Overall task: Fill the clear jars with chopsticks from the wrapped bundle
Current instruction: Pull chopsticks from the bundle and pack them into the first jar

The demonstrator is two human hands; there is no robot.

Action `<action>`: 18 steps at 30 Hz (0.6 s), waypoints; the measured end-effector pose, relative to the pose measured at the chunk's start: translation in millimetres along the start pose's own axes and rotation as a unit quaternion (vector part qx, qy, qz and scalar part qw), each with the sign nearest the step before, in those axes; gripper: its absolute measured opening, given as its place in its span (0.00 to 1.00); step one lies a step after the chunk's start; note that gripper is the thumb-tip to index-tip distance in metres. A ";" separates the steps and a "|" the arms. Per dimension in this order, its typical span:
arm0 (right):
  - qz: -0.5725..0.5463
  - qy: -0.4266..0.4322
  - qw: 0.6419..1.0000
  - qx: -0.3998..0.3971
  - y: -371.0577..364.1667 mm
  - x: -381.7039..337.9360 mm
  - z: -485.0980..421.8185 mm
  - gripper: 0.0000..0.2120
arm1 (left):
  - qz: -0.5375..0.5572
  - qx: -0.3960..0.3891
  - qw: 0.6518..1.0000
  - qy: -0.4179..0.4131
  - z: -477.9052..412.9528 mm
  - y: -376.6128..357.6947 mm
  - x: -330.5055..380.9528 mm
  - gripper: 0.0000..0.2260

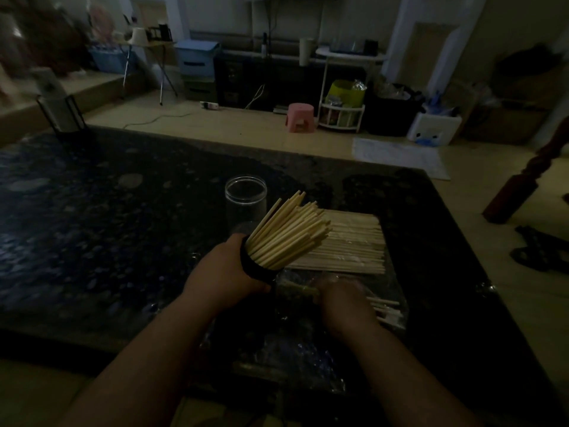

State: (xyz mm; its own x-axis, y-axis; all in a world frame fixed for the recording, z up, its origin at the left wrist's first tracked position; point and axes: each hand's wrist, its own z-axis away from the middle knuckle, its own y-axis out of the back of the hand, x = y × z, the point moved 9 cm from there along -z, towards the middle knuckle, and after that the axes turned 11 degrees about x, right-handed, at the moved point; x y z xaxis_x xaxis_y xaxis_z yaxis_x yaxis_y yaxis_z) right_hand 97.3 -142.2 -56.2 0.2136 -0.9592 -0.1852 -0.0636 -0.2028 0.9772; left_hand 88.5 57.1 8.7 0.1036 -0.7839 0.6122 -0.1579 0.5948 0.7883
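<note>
Nearest me, both hands work over crinkled plastic wrap [292, 349] at the bench [92, 226] edge. Left hand [224, 272] has its fingers curled round a filled jar [257, 268], tipped toward 2 o'clock, probably so more sticks slide in easily. Right hand [345, 300] lies blurred over loose chopsticks [385, 306] at 4 o'clock; whether its fingers grip any, I cannot tell. The bundle [351, 245] lies flat at 3 o'clock, within easy reach, and an empty jar [245, 195] waits at 12.
</note>
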 end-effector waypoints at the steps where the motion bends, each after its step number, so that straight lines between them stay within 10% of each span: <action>1: 0.005 -0.002 1.000 0.003 3.4 0.3 1.1 0.13 | 0.000 -0.001 1.000 0.000 0.1 -0.2 0.0 0.41; 18: 0.004 0.035 0.999 -0.029 67.3 -11.9 15.6 0.18 | -0.002 0.001 1.000 0.000 0.5 1.7 1.3 0.40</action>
State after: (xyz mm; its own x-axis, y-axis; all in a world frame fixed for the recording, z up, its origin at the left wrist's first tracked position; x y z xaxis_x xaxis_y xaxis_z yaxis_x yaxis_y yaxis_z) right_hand 75.2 -147.5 10.2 0.2804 -0.9446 -0.1707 -0.0087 -0.1804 0.9836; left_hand 87.9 57.0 10.8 0.1037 -0.7862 0.6093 -0.1601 0.5914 0.7903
